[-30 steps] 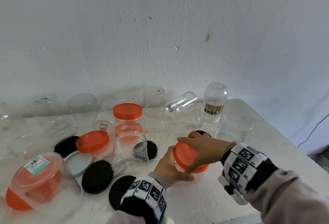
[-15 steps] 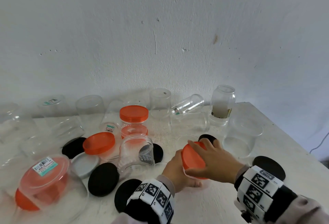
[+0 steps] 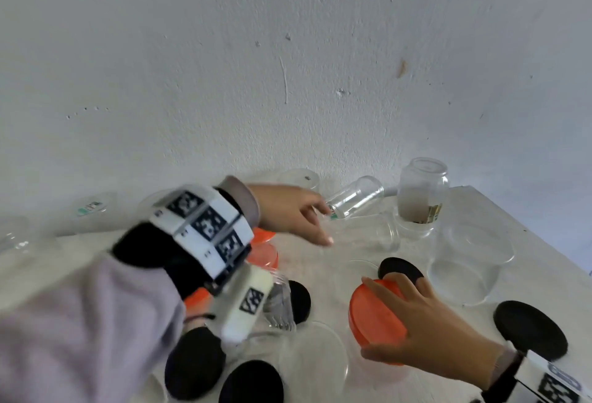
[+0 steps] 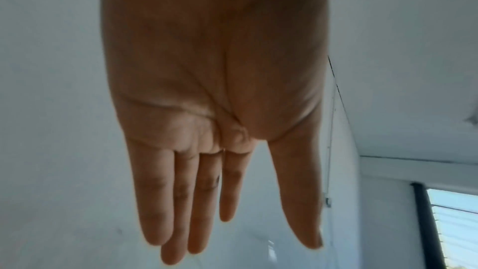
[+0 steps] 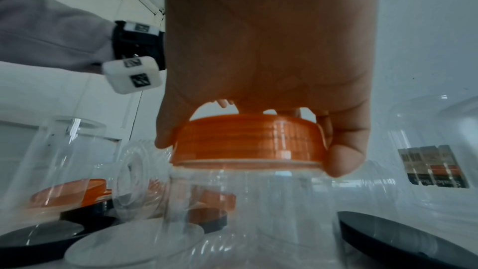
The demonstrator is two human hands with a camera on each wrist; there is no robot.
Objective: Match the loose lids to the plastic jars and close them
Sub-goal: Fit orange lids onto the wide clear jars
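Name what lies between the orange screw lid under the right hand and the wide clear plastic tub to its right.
In the head view, a round black lid lies between the orange screw lid and the wide clear tub.

White table [image 3: 499, 220] bears jars [image 3: 471, 261], lids [image 3: 530, 329].

A white table [image 3: 499, 210] stands against a scuffed white wall [image 3: 288, 66]; a window [image 4: 455, 222] shows beyond.

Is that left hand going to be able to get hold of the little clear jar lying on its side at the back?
Probably yes. The left hand is open, holds nothing, and its fingertips are already at the tipped jar, with nothing between them. The right hand stays on the orange lid.
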